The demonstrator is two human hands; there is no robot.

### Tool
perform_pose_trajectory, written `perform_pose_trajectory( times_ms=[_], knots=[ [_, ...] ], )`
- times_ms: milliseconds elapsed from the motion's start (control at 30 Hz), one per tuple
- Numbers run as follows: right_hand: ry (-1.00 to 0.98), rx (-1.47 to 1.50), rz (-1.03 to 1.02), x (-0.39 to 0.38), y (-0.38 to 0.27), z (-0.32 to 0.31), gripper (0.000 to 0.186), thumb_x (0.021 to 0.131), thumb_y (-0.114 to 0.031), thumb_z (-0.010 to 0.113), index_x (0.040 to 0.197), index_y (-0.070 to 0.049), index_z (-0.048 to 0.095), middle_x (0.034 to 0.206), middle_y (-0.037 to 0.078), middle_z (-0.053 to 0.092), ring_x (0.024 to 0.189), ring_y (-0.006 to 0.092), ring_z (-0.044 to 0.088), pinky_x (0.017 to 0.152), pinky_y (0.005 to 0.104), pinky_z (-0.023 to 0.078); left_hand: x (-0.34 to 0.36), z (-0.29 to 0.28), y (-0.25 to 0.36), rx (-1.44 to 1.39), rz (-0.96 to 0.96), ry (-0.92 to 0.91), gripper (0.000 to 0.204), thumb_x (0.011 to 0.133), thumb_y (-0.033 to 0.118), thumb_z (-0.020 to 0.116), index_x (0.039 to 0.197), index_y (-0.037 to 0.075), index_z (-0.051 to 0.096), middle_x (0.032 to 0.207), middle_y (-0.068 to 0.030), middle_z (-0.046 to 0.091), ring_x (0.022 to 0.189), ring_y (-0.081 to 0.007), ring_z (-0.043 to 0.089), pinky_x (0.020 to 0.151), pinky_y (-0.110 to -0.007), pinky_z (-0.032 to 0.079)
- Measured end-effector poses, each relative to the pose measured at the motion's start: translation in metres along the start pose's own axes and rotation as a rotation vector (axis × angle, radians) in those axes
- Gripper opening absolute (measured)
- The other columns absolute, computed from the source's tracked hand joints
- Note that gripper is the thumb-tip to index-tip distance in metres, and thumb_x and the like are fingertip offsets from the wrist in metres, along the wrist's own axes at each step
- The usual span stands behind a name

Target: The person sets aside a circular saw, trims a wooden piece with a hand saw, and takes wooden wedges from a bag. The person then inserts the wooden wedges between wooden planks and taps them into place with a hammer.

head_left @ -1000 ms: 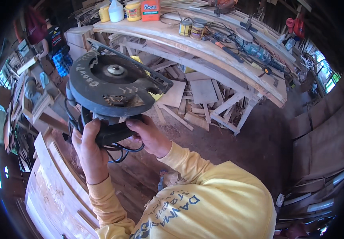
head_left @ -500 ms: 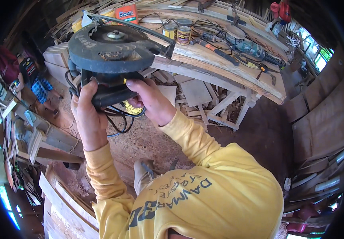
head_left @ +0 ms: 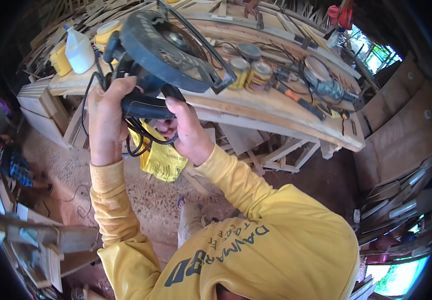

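At far left, a person in a dark top and blue plaid shorts (head_left: 7, 157) stands apart from the long, pale wooden bench (head_left: 256, 112). Toward the bench's left end, along its far side, stand a small yellow tub (head_left: 60, 60) and a white plastic jug (head_left: 80, 52). The left hand (head_left: 108, 107) grasps the left side of a dark grey and black circular saw (head_left: 161, 55), which is held aloft and overlaps the bench's front edge in view. Below the saw is a yellow printed bag (head_left: 165, 162). The right hand (head_left: 190, 127) clasps the saw's black handle, thumb uppermost. Farther right, two labelled round cans (head_left: 259, 76) stand side by side; nearer the bench's right end lie an orange-and-black-handled tool (head_left: 303, 103) and a teal-bodied power tool (head_left: 327, 86).
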State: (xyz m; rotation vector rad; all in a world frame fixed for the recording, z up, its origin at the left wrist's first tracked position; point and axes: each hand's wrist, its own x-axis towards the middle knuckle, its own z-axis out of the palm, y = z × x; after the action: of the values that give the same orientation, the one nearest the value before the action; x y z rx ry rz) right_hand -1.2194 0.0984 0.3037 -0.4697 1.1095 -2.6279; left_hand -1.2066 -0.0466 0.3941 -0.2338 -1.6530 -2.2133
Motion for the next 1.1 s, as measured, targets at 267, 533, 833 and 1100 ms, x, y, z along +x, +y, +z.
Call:
perform_pose_trajectory(
  times_ms=[267,533,833,1100],
  knots=[
    [0.214,0.157,-0.033,0.135,0.014,-0.034,0.033,0.096,-0.043,0.055,0.097,-0.01,0.052,0.076,0.001,0.049,0.065,0.0122,0.047,0.055,0.025,0.038,0.182,0.004,-0.049,0.086,-0.164,-0.292,0.018,0.079,0.011,0.069,0.092,0.0,0.063,0.07,-0.0002,0.059,0.054,-0.0092,0.055,0.049,-0.024,0.042],
    [0.464,0.211,-0.097,0.198,0.007,-0.081,0.027,0.096,-0.041,0.057,0.097,-0.015,0.051,0.074,0.001,0.05,0.062,0.0117,0.048,0.056,0.025,0.038,0.287,0.033,-0.137,0.122,-0.345,-0.473,0.011,0.079,0.016,0.069,0.08,0.007,0.061,0.063,0.0006,0.058,0.044,-0.0075,0.048,0.038,-0.024,0.03],
    [0.571,0.136,-0.043,0.24,-0.001,-0.125,0.029,0.096,-0.042,0.06,0.092,-0.013,0.056,0.074,-0.001,0.055,0.06,0.0096,0.051,0.052,0.0251,0.039,0.352,0.047,-0.199,0.109,-0.51,-0.47,0.019,0.081,0.022,0.069,0.088,0.004,0.066,0.069,-0.0051,0.063,0.051,-0.0126,0.059,0.043,-0.025,0.042],
    [0.53,0.162,-0.106,0.285,-0.006,-0.143,0.035,0.093,-0.043,0.064,0.098,-0.011,0.054,0.072,0.001,0.054,0.055,0.0111,0.049,0.045,0.0261,0.037,0.399,0.053,-0.218,0.154,-0.583,-0.455,0.023,0.083,0.027,0.069,0.094,0.007,0.068,0.072,-0.0001,0.063,0.054,-0.0113,0.054,0.048,-0.025,0.039]
  ],
)
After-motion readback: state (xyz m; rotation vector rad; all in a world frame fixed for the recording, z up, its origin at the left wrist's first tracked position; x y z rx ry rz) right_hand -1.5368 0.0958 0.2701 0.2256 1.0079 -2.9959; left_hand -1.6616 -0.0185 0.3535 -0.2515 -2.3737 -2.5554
